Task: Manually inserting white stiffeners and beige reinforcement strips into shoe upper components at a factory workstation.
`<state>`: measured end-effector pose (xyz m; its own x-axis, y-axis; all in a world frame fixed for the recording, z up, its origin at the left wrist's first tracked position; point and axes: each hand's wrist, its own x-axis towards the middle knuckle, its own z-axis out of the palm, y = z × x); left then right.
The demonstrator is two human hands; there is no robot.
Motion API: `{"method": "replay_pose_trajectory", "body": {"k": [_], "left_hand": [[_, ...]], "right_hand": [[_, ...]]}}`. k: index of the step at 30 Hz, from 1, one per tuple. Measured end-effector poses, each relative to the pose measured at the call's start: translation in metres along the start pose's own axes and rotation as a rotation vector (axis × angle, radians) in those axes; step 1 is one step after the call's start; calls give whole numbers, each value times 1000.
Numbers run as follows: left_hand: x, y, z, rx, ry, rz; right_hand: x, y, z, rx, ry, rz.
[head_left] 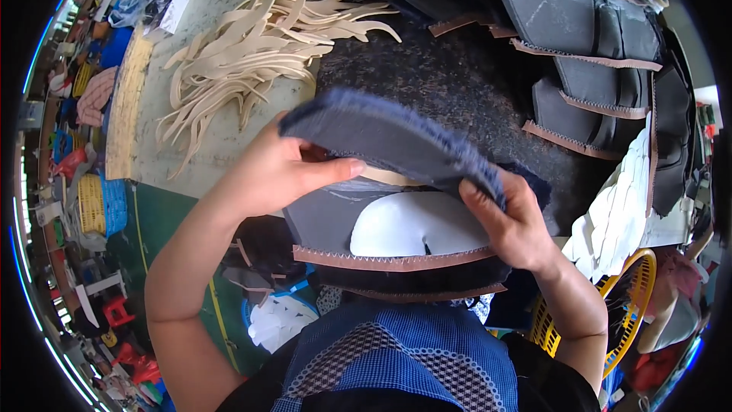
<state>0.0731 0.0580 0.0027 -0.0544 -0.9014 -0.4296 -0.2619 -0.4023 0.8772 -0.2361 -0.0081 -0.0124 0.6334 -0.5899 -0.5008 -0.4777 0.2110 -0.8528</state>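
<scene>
A curved dark grey panel with navy fuzzy backing (381,133) is bent in an arch between my hands. My left hand (282,164) grips its left end, thumb on the grey face. My right hand (511,221) pinches the right end, thumb in front. Just below lies a white, smooth, rounded piece (408,225) on a grey sheet (320,217) edged by a brown zigzag-stitched strip (393,262). A short beige strip (389,176) shows under the arch. Whether the arch and the grey sheet are one piece, I cannot tell.
Beige curved strips (252,53) lie heaped at the far left of the table. Grey panels with brown stitched edges (587,30) are stacked at the far right. White pieces (610,214) overlap above a yellow basket (637,305). A blue bag of white pieces (278,320) sits low left.
</scene>
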Motion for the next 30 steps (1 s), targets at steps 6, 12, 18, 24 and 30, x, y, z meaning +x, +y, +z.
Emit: {"method": "replay_pose_trajectory", "body": {"k": [6,12,18,24,30], "left_hand": [[5,-29,-18,546,-50,511],[1,-18,-56,1234,-146,897],[4,1,-45,1258,-235,918],[40,67,8,1026,-13,1176],[142,200,37,792,802,1418]], "right_hand": [[-13,7,49,-1001,178,-708],[-1,-2,64,-1383,213,-751],[-19,23,29,-1090,298,-947],[-76,83,68,-1049,31,-990],[-86,105,65,-714,-40,-733]]}}
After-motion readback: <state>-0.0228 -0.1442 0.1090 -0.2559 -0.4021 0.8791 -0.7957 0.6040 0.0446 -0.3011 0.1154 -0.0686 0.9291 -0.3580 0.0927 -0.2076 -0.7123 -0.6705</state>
